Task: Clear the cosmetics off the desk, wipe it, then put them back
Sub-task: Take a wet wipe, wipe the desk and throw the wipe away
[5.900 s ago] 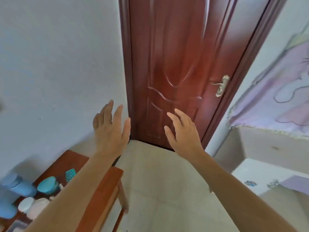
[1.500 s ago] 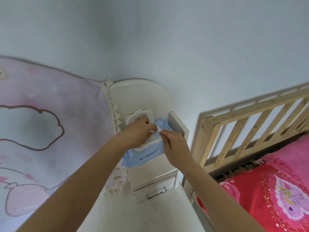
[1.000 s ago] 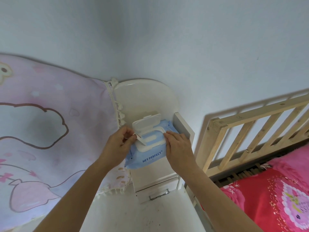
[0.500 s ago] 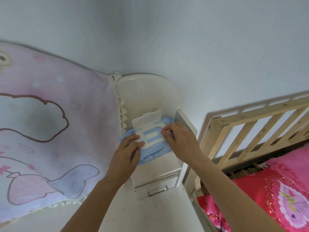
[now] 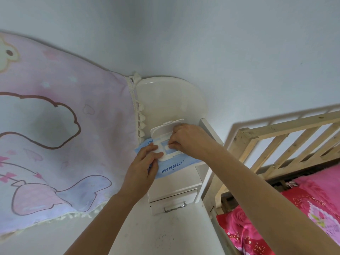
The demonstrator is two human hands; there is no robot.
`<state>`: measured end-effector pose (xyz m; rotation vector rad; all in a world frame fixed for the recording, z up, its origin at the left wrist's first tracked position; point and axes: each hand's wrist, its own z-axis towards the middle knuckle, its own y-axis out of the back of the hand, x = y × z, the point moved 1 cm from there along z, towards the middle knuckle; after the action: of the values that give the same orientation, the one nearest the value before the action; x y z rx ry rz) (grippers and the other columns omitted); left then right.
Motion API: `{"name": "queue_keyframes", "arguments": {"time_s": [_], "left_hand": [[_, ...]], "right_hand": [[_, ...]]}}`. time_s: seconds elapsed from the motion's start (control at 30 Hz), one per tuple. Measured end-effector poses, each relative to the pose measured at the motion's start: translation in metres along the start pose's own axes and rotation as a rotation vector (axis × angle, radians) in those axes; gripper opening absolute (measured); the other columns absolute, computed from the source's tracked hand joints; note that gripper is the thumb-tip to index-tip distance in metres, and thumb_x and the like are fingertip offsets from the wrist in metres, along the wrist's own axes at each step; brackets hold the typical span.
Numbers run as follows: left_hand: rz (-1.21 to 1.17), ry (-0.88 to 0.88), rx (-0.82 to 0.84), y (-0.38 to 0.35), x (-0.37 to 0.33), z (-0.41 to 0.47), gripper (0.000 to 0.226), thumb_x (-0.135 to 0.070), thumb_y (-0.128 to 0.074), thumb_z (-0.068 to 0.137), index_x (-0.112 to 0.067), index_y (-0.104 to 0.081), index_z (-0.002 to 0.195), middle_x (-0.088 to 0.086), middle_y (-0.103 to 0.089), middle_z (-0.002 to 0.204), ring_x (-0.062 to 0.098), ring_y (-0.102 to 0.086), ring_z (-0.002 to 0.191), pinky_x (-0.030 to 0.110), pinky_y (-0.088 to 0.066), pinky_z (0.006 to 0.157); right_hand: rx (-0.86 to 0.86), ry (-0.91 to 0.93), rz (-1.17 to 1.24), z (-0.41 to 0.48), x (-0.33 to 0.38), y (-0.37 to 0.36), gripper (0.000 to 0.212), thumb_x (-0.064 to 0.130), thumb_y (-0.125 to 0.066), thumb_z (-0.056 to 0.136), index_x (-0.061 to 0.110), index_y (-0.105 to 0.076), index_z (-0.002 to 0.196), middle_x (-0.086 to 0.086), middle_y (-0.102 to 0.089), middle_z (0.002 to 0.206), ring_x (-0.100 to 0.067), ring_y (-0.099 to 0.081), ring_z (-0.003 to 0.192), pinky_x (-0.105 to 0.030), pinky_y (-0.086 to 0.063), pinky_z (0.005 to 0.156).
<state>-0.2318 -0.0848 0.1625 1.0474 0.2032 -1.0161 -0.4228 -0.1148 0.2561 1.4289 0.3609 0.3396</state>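
Pinching at the opening with right hand [image 5: 187, 138], fingers curled; left hand [image 5: 141, 170] flat, pressing down the blue wet wipes pack [image 5: 173, 168], lid [image 5: 160, 130] flipped up. Mid-frame on a white drawer unit [image 5: 174, 186], pink curtain [image 5: 64, 135] left, wooden bed rail [image 5: 285, 137] right.

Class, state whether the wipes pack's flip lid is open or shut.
Open: the white lid stands raised above the wipes pack.

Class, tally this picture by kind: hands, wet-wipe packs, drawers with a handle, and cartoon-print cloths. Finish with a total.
2 hands: left hand, right hand
1 wet-wipe pack
1 drawer
1 cartoon cloth
Total: 5
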Motion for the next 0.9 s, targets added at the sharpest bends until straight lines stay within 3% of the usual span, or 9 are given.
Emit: {"name": "queue_keyframes", "arguments": {"time_s": [0.13,0.23,0.37,0.53,0.7,0.9], "left_hand": [[-0.002,-0.001,0.000,0.000,0.000,0.001,0.019,-0.005,-0.059,0.093,-0.012,-0.067,0.108,0.003,-0.056,0.131,0.012,-0.055,0.117,0.024,-0.055,0.081],[0.009,0.010,0.012,0.002,0.001,0.005,0.019,-0.006,-0.057,0.095,-0.012,-0.067,0.110,0.003,-0.055,0.135,0.015,-0.056,0.116,0.026,-0.055,0.080],[0.023,0.029,0.030,0.004,0.003,0.010,0.020,-0.008,-0.055,0.096,-0.012,-0.066,0.112,0.002,-0.054,0.138,0.015,-0.056,0.116,0.023,-0.052,0.084],[0.011,0.036,0.008,0.002,0.001,0.008,0.021,-0.004,-0.057,0.095,-0.011,-0.066,0.112,0.003,-0.055,0.137,0.013,-0.055,0.117,0.027,-0.054,0.085],[0.011,0.031,-0.001,0.002,0.000,0.006,0.021,-0.004,-0.056,0.095,-0.011,-0.066,0.111,0.001,-0.055,0.137,0.014,-0.056,0.117,0.029,-0.056,0.083],[0.012,0.035,0.008,0.001,0.002,0.006,0.021,-0.005,-0.057,0.095,-0.012,-0.066,0.112,0.000,-0.054,0.138,0.014,-0.056,0.117,0.029,-0.055,0.086]], "right_hand": [[0.004,0.089,-0.113,0.005,0.002,-0.004,0.026,0.030,-0.042,0.102,0.022,-0.066,0.107,-0.001,-0.060,0.110,-0.020,-0.055,0.107,-0.036,-0.049,0.076],[-0.015,0.092,-0.062,0.001,-0.006,-0.012,0.025,0.031,-0.040,0.104,0.020,-0.061,0.106,-0.001,-0.056,0.113,-0.019,-0.048,0.116,-0.035,-0.049,0.080],[-0.027,0.067,0.103,-0.006,-0.017,-0.017,0.021,0.032,-0.050,0.100,0.020,-0.067,0.096,0.002,-0.060,0.103,-0.018,-0.052,0.105,-0.031,-0.045,0.087],[-0.043,0.088,0.049,-0.011,-0.015,-0.020,0.030,0.032,-0.044,0.103,0.020,-0.068,0.117,-0.001,-0.060,0.112,-0.020,-0.053,0.105,-0.030,-0.045,0.086],[-0.052,0.114,0.082,-0.014,-0.015,-0.017,0.029,0.029,-0.046,0.103,0.021,-0.073,0.110,-0.001,-0.063,0.109,-0.020,-0.057,0.101,-0.020,-0.035,0.080],[-0.003,0.071,0.199,-0.012,-0.019,-0.006,0.022,0.029,-0.057,0.098,0.024,-0.075,0.109,0.000,-0.067,0.102,-0.018,-0.056,0.101,-0.026,-0.043,0.087]]}}
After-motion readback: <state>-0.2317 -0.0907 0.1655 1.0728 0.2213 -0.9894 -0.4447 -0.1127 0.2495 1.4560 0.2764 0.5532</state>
